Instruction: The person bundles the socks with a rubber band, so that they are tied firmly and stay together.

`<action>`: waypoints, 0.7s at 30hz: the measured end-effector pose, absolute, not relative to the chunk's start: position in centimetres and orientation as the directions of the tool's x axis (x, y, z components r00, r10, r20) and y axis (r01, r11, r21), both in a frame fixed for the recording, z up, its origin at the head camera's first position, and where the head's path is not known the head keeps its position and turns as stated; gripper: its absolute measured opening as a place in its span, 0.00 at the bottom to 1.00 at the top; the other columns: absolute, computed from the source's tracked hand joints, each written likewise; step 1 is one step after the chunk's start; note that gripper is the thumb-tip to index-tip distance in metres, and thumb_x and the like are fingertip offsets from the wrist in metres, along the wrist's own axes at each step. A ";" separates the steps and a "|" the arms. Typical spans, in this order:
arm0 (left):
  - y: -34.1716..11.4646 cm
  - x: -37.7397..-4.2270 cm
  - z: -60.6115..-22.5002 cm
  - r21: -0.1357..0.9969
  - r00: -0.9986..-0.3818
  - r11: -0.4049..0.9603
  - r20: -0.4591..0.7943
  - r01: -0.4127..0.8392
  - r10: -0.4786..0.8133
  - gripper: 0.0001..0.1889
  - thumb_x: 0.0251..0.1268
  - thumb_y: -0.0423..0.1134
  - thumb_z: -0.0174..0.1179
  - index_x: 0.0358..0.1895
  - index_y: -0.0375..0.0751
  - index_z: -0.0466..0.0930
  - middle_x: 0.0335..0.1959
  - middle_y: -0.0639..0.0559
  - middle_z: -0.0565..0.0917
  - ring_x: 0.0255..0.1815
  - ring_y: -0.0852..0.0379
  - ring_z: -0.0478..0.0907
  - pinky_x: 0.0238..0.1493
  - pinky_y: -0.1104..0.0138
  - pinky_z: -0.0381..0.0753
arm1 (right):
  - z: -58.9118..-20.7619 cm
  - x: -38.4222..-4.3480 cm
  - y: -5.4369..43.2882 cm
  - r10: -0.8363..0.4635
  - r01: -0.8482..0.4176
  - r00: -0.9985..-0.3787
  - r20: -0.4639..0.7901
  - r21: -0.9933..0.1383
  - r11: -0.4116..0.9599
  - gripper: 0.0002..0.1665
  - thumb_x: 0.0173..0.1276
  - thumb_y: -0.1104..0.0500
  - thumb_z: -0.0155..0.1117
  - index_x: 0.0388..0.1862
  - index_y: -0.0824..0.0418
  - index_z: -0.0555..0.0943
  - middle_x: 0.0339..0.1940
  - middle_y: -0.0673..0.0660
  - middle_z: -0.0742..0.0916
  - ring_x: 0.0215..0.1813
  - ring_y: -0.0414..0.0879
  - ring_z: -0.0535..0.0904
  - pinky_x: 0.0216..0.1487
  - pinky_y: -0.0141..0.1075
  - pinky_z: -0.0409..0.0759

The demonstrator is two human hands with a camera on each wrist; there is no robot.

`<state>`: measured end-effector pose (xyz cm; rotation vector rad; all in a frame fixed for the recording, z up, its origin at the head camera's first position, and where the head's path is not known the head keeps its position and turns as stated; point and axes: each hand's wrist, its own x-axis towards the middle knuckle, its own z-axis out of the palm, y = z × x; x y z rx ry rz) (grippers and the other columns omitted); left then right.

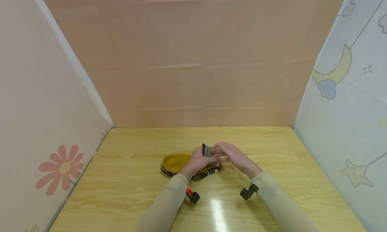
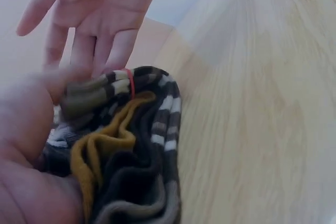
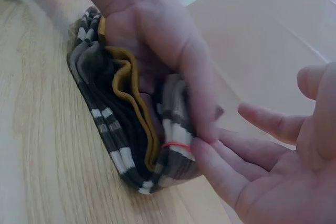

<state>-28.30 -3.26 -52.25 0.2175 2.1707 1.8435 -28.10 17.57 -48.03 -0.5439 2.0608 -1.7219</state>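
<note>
A bundle of socks lies on the wooden table, a mustard sock on top and dark striped socks beneath. My left hand grips the folded-over striped end, thumb on its near side. Around that fold runs a thin red band, also seen in the right wrist view. To the right, my right hand has its fingers extended, palm toward the bundle. In the right wrist view its fingertips are right at the band and the left thumb. The left fingers behind the fold are mostly hidden.
The wooden table has a pale wall with a flower print at left. A peach backdrop stands behind it, and a wall with moon and star prints at right. A black wrist camera sits at each cuff.
</note>
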 end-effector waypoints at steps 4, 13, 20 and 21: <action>-3.4 -28.5 -52.6 0.994 -0.950 0.078 -0.102 -0.083 0.295 0.17 0.65 0.39 0.75 0.53 0.38 0.83 0.45 0.46 0.87 0.42 0.52 0.85 0.46 0.61 0.86 | -48.4 -28.2 17.9 -0.540 -0.073 -0.842 -0.010 -0.988 0.134 0.35 0.90 0.43 0.39 0.68 0.74 0.73 0.67 0.74 0.80 0.69 0.67 0.77 0.67 0.52 0.80; -4.0 -29.1 -53.3 0.986 -0.937 -0.099 -0.094 -0.134 0.337 0.11 0.73 0.32 0.66 0.53 0.31 0.83 0.43 0.46 0.87 0.41 0.55 0.85 0.45 0.64 0.86 | -50.0 -28.9 18.6 -0.416 -0.414 -0.880 0.229 -0.799 0.436 0.11 0.77 0.64 0.66 0.55 0.60 0.87 0.54 0.57 0.89 0.54 0.53 0.86 0.51 0.41 0.86; -4.5 -29.4 -53.7 0.972 -0.924 -0.169 -0.092 -0.165 0.372 0.15 0.74 0.33 0.65 0.58 0.29 0.82 0.49 0.42 0.86 0.46 0.52 0.86 0.48 0.62 0.87 | -50.9 -29.3 18.3 -0.525 -0.562 -0.798 0.296 -0.682 0.469 0.14 0.72 0.68 0.70 0.50 0.51 0.90 0.54 0.52 0.86 0.52 0.50 0.84 0.45 0.40 0.87; -4.5 -29.4 -53.7 0.971 -0.922 -0.171 -0.090 -0.165 0.376 0.15 0.75 0.33 0.65 0.58 0.29 0.81 0.49 0.42 0.86 0.46 0.52 0.85 0.48 0.62 0.87 | -51.0 -29.4 18.2 -0.531 -0.573 -0.791 0.306 -0.676 0.464 0.14 0.72 0.68 0.70 0.49 0.51 0.91 0.53 0.52 0.86 0.52 0.50 0.84 0.45 0.39 0.87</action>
